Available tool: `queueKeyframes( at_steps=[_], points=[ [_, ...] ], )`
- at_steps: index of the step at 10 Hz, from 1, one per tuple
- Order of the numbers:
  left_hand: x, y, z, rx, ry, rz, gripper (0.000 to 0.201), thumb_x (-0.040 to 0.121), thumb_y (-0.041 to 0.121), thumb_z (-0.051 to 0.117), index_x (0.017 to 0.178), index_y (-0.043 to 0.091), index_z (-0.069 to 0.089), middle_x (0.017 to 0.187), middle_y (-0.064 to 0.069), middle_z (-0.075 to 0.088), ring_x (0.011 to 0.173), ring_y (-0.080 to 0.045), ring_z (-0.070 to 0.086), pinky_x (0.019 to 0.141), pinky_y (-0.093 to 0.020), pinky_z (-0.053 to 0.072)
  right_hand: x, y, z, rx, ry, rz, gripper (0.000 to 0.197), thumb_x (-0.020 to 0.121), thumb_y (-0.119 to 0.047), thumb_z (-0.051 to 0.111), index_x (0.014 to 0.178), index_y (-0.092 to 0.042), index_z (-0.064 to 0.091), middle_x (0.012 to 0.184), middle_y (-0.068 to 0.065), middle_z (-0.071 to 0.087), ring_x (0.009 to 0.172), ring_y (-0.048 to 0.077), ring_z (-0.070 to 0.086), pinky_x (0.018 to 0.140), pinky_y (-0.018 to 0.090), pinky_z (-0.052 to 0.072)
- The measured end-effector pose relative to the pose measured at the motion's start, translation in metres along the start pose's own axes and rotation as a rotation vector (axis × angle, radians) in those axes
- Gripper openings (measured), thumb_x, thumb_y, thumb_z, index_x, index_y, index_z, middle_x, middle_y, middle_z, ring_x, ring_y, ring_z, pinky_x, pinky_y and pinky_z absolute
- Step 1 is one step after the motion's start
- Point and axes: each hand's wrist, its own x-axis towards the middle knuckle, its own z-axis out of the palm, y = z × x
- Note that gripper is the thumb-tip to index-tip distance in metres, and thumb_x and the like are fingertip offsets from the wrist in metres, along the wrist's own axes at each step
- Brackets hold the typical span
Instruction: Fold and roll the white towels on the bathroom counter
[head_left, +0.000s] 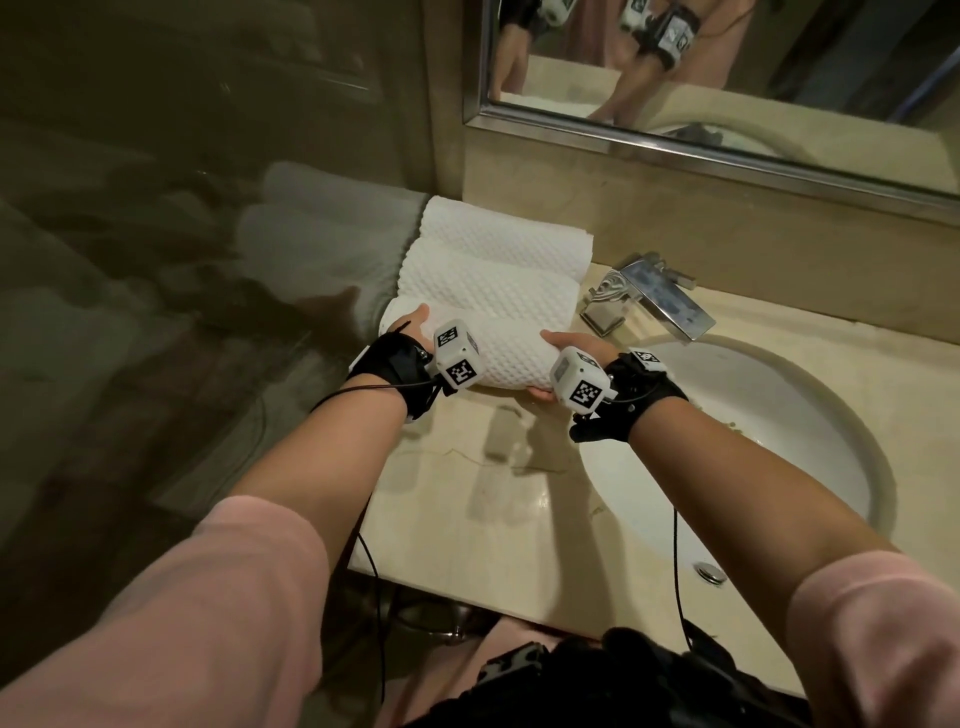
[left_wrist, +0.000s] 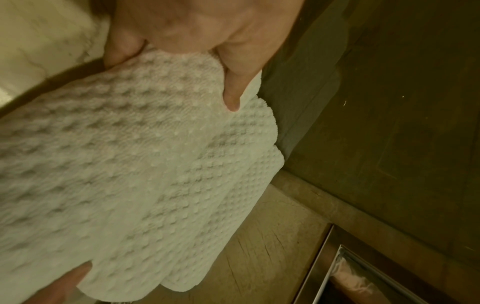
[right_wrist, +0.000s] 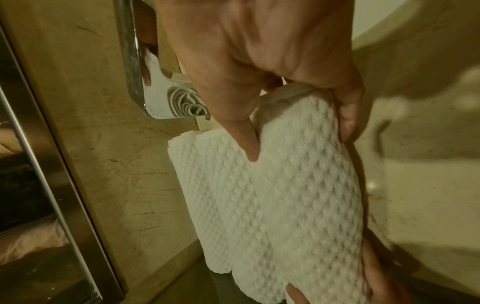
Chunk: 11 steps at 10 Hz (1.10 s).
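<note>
Three rolled white waffle-weave towels lie side by side at the back left of the beige counter. My left hand grips the left end of the nearest rolled towel, fingers over its top and thumb below. My right hand grips its right end the same way. The middle roll touches it, and the far roll lies against the wall. In the left wrist view my left hand curls over the nearest roll. In the right wrist view my right hand clasps that roll.
A chrome faucet stands just right of the towels. The white sink basin fills the counter's right side. A framed mirror hangs above the backsplash. A glass partition borders the counter on the left.
</note>
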Motion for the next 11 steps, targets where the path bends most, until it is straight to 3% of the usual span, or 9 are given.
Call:
queueKeyframes(
  at_steps=[2,3,4,5,6,7,8,9,11],
  points=[
    [0.007,0.002,-0.003,0.044,0.011,0.051,0.054,0.093,0.052,0.047,0.131,0.014,0.051,0.079,-0.007,0.063,0.057,-0.019,0.062,0.04,-0.024,0.049,-0.011,-0.008,0.003,-0.004,0.027,-0.018,0.085,0.057,-0.041,0.089,0.13,-0.012,0.058,0.138,0.017,0.052,0.127,0.041,0.048,0.105,0.062,0.031],
    [0.001,-0.001,-0.004,0.085,0.003,0.047,0.065,0.09,0.058,0.05,0.133,0.01,0.049,0.076,-0.008,0.059,0.043,-0.018,0.061,0.042,-0.024,0.049,-0.082,-0.015,0.03,0.036,-0.053,-0.025,0.03,0.094,-0.033,0.057,0.106,-0.006,0.061,0.096,0.015,0.073,0.103,0.032,0.059,0.106,0.038,0.036],
    [0.01,-0.005,-0.009,0.028,0.001,0.037,0.077,0.081,0.059,0.061,0.14,0.014,0.044,0.09,-0.01,0.061,0.044,-0.022,0.064,0.045,-0.035,0.052,-0.085,-0.013,0.034,0.091,-0.106,-0.045,0.031,0.1,-0.032,0.044,0.098,-0.007,0.062,0.087,0.013,0.073,0.096,0.03,0.06,0.089,0.038,0.051],
    [0.026,-0.009,-0.017,0.008,0.007,0.048,0.082,0.073,0.061,0.066,0.14,0.018,0.045,0.077,-0.011,0.063,0.048,-0.024,0.065,0.055,-0.036,0.053,-0.084,-0.012,0.03,0.091,-0.057,-0.071,0.043,0.097,-0.04,0.05,0.123,-0.007,0.055,0.125,0.013,0.062,0.123,0.034,0.052,0.107,0.046,0.039],
    [-0.001,-0.009,-0.014,0.02,-0.013,0.088,0.073,0.079,0.059,0.061,0.139,0.019,0.045,0.084,-0.013,0.068,0.049,-0.022,0.064,0.051,-0.029,0.052,-0.084,-0.009,0.025,0.096,-0.013,-0.054,0.039,0.089,-0.041,0.063,0.113,-0.01,0.059,0.111,0.017,0.063,0.132,0.031,0.042,0.105,0.036,0.031],
    [-0.036,-0.012,-0.007,0.311,0.08,0.27,0.072,0.086,0.047,0.054,0.146,0.012,0.034,0.129,-0.016,0.055,0.105,-0.028,0.063,0.07,-0.029,0.052,-0.093,-0.013,0.023,0.047,0.083,-0.072,0.062,0.091,-0.035,0.062,0.142,-0.01,0.038,0.142,0.02,0.041,0.131,0.034,0.044,0.096,0.038,0.042],
    [-0.072,-0.022,-0.008,0.822,0.185,0.607,0.055,0.092,0.03,0.045,0.142,0.009,0.035,0.134,0.001,0.045,0.12,-0.018,0.047,0.096,-0.023,0.035,-0.104,-0.02,0.018,0.025,0.077,-0.099,0.066,0.097,-0.025,0.055,0.15,-0.004,0.021,0.152,0.02,0.027,0.132,0.033,0.042,0.082,0.035,0.04],
    [-0.089,-0.025,0.003,1.152,0.207,0.707,0.045,0.094,0.02,0.042,0.135,0.004,0.045,0.134,-0.014,0.052,0.121,-0.027,0.05,0.095,-0.027,0.039,-0.123,-0.026,0.005,-0.027,0.076,-0.14,0.059,0.099,-0.017,0.05,0.149,-0.003,0.022,0.148,0.021,0.034,0.127,0.034,0.045,0.073,0.035,0.042],
    [-0.119,-0.011,0.034,1.265,0.312,0.674,0.045,0.098,0.023,0.03,0.121,-0.01,0.051,0.126,-0.027,0.054,0.113,-0.036,0.054,0.084,-0.031,0.048,-0.147,-0.042,-0.024,-0.022,-0.025,-0.217,0.016,0.096,-0.016,0.048,0.109,-0.006,0.044,0.073,0.012,0.047,0.058,0.024,0.047,0.052,0.031,0.044]
  ],
)
